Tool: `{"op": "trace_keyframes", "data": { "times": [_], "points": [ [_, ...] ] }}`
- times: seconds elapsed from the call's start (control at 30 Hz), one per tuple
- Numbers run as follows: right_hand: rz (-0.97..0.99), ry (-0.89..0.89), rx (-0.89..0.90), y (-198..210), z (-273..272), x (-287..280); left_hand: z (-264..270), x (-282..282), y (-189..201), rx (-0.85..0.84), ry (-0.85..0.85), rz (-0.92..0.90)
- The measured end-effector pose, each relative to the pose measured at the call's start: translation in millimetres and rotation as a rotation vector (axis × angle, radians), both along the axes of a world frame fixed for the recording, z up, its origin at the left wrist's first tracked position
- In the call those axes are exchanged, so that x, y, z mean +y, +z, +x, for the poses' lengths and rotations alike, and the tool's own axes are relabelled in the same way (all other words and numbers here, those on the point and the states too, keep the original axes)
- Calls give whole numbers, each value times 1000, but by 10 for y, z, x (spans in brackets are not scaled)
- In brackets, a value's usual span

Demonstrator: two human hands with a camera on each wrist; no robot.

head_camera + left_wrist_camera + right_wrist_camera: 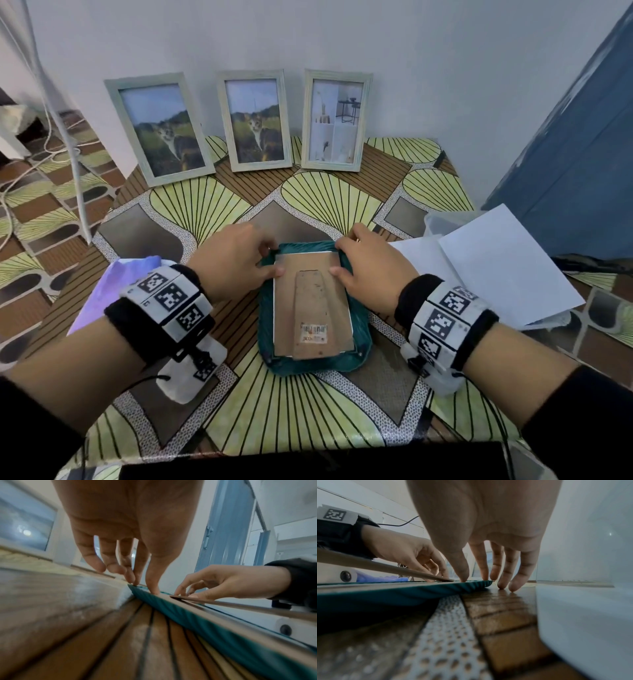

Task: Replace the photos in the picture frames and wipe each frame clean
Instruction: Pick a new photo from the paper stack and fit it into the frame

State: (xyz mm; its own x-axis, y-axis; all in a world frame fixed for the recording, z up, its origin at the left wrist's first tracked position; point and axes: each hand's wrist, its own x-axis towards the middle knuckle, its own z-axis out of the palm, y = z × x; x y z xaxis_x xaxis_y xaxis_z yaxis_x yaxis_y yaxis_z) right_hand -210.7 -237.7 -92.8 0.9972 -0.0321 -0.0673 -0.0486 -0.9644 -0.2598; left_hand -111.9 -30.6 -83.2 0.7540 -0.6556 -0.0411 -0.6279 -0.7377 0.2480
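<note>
A picture frame [313, 301] lies face down on a teal cloth [359, 356] at the table's middle, its brown backing board and folded stand facing up. My left hand [274, 262] rests at the frame's far left corner, thumb on the backing and fingertips [135, 582] on the top edge. My right hand [337, 258] mirrors it at the far right corner, with its thumb and index tips [464, 579] on the frame and two fingers on the table. Against the wall stand two frames with cat photos [161, 126] [255, 120] and one with a stock picture [335, 120].
White paper sheets [496, 260] and a clear plastic container [442, 222] lie to the right. A purple print [113, 284] sits under my left wrist. Cables [68, 137] hang at the left and a blue door [582, 137] stands at the right.
</note>
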Motion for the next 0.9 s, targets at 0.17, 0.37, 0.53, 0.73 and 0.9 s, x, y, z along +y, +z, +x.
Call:
{"op": "trace_keyframes", "data": {
  "times": [0.17,0.37,0.53,0.73,0.9],
  "points": [
    [62,-11,3,-46,16,-15,25,29,-60,43,1,-26],
    [108,-19,33,-64,58,-37,90,-17,-11,125,1,23],
    [107,-19,60,-63,79,-34,105,-58,15,140,-10,63],
    [77,1,47,-47,66,-27,128,-81,44,120,-38,135],
    [66,15,17,-22,58,-25,103,-61,74,79,-40,195]
  ]
}}
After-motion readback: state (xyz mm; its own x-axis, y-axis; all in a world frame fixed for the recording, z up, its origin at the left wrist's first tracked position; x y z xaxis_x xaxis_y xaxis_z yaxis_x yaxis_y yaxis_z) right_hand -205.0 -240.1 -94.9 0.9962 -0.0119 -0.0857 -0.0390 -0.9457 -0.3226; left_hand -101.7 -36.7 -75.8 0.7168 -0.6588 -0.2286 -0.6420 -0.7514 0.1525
